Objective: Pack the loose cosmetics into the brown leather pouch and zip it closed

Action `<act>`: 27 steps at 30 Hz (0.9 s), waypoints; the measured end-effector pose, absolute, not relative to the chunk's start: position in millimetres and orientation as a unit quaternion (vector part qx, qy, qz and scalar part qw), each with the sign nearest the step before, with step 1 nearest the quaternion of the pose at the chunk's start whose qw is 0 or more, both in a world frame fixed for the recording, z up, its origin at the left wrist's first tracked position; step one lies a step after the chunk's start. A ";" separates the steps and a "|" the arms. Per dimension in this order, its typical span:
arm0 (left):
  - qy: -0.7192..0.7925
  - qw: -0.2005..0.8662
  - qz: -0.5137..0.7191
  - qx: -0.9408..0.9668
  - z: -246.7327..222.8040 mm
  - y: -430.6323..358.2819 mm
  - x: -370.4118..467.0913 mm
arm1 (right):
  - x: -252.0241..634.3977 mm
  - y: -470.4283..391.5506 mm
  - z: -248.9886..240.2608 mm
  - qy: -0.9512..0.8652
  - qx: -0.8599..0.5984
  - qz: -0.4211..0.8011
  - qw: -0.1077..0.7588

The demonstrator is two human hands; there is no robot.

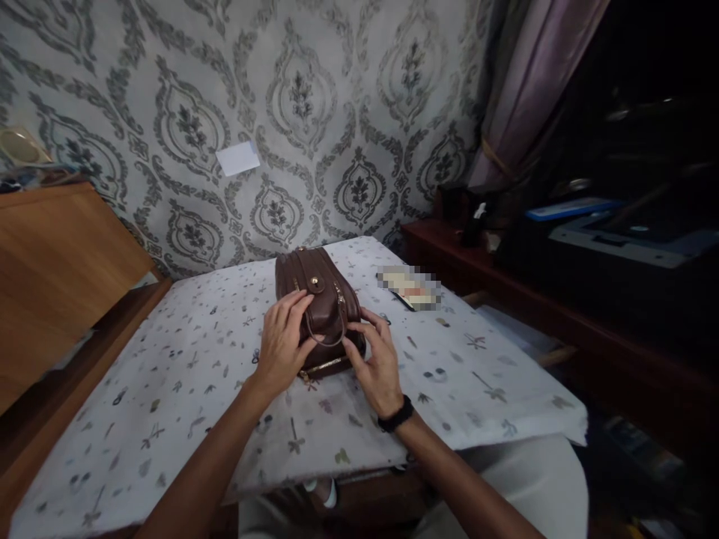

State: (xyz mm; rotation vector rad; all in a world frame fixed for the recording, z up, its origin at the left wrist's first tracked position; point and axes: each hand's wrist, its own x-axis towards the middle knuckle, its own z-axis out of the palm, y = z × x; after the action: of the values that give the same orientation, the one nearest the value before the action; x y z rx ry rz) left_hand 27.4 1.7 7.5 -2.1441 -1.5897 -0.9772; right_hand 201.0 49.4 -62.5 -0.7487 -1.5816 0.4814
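Observation:
A dark brown leather bag (323,303) with gold zippers and a round gold clasp lies on the cloth-covered table. A thin brown strap loops at its near end, above a gold zipper. My left hand (282,337) rests on the bag's left side, thumb near the strap, fingers bent over the leather. On the right side, my right hand (375,359) has its thumb and index finger at the strap's right edge, with the other fingers against the bag's side.
A patterned white cloth (196,389) covers the table. A flat, pixelated object (410,288) lies right of the bag. A wooden cabinet (67,269) stands left; a dark red ledge (505,288) runs along the right. Patterned wallpaper is behind.

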 end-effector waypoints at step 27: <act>-0.558 -0.010 -0.473 -0.682 -19.9 -6.2 13.0 | 156.6 62.9 -41.3 -0.659 -0.381 0.177 0.624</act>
State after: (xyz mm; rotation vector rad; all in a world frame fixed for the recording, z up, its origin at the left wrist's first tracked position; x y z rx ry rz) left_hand 13.0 -6.2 -19.9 -2.1560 -1.7634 -1.4973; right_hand 156.6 62.9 -41.3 -0.8737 -1.5123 0.4069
